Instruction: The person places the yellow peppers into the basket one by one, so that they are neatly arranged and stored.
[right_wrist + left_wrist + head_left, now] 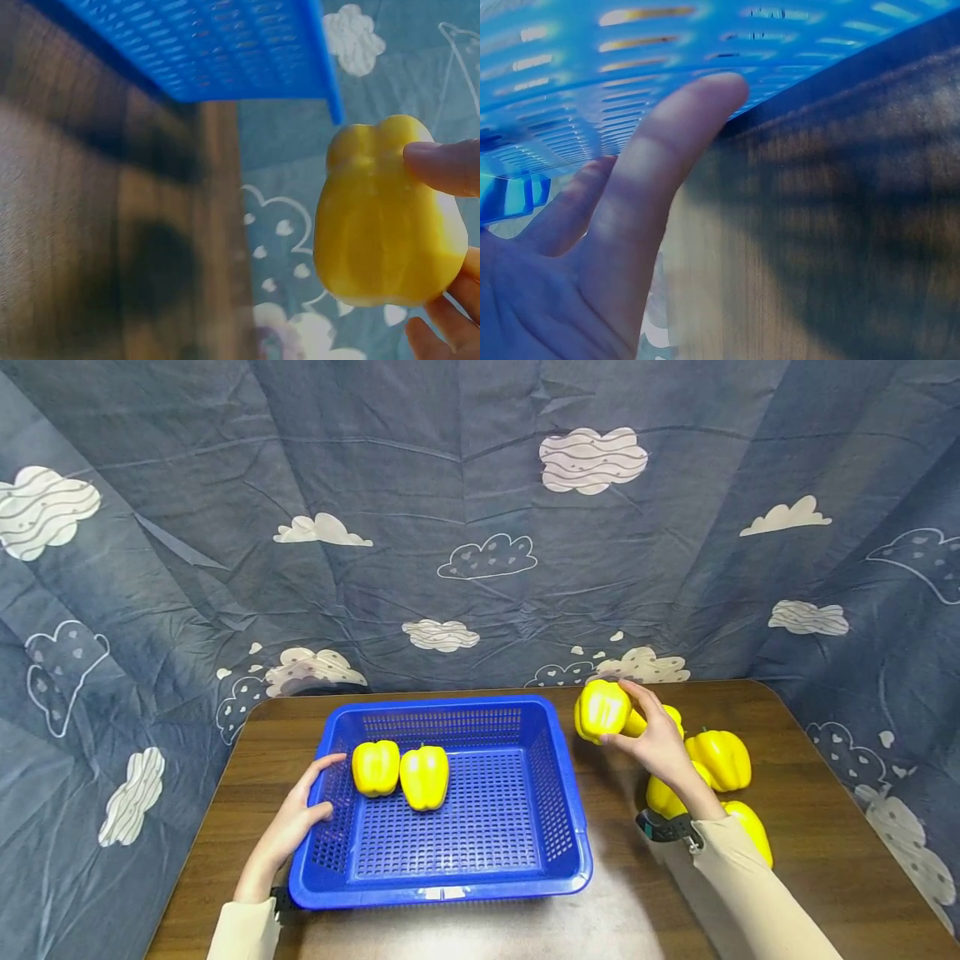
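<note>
A yellow bell pepper (604, 708) is held between the thumb and fingers of my right hand (654, 739), off the basket's right side near the table's back. In the right wrist view, the thumb lies on one side of this pepper (386, 225) and fingers on the other. My left hand (295, 810) touches the left side of the blue plastic basket (459, 887), its thumb and forefinger spread and fairly straight. The left wrist view shows the digits against the basket's slotted wall (802, 34). Inside the basket lie two yellow peppers, one left (376, 768) and one right (424, 777).
Several more yellow bell peppers (720, 758) lie on the wooden table (615, 860) to the right, some partly hidden by my right hand and forearm. A dark blue cloth (480, 602) with cloud prints hangs behind the table.
</note>
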The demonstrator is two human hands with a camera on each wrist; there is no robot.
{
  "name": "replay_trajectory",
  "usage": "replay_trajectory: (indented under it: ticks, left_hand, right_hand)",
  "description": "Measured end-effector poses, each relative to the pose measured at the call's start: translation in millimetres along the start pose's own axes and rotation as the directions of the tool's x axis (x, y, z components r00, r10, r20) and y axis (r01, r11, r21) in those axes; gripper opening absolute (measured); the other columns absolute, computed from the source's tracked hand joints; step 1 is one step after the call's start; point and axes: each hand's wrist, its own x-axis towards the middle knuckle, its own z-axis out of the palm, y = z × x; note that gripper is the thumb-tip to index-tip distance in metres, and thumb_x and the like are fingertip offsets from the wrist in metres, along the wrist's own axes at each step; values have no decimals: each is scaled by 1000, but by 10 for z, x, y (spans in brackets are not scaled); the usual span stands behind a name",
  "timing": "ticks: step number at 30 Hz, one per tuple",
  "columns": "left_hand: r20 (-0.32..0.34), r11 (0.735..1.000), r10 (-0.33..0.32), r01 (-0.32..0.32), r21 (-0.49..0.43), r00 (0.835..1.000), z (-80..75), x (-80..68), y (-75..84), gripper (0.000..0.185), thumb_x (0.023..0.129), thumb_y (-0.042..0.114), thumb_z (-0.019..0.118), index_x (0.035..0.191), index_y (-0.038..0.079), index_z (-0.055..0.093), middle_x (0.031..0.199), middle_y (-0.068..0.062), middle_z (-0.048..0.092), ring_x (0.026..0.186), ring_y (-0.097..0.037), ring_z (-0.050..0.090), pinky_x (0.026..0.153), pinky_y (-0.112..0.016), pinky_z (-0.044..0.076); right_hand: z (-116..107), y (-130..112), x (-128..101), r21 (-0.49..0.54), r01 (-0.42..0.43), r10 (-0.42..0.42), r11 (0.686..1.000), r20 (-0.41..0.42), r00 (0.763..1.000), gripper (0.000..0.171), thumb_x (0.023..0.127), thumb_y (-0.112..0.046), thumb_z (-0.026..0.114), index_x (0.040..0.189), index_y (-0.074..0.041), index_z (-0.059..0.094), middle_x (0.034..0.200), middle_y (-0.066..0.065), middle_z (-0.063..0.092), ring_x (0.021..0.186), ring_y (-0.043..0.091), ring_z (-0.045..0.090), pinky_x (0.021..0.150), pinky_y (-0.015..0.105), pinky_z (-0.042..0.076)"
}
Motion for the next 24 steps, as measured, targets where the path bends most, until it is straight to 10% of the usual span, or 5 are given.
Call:
replay_trajectory:
  ticks: [6, 14, 24]
  left_hand:
    - [-4, 1000, -16, 16, 1, 1000, 0, -5, 2, 71, 76, -13, 43, 143, 7, 31, 138, -28, 34, 108, -42, 43, 81, -37, 46]
    - [-8, 999, -44, 44, -3, 999, 3, -18, 17, 71, 78, -12, 43, 144, 10, 31, 142, -27, 30, 111, -43, 42, 82, -40, 44]
    - [-2, 1000, -22, 22, -7, 1000, 4, -18, 13, 72, 77, -13, 42, 144, 8, 30, 142, -27, 30, 111, -42, 42, 82, -40, 44]
  right_hand:
    - [-35, -151, 19, 12, 62, -62, 998, -10, 998, 85, 68, -6, 83, 141, -2, 41, 141, 19, 41, 125, 39, 40, 98, 55, 32]
    - [-11, -433, 35, 107, 168, -171, 980, 21, 985, 84, 66, 2, 83, 139, 2, 41, 139, 20, 42, 121, 36, 45, 98, 20, 34]
    - [158, -734, 32, 170, 205, -227, 964, 122, 966, 87, 66, 1, 84, 142, 0, 40, 141, 16, 40, 129, 32, 39, 104, 41, 32]
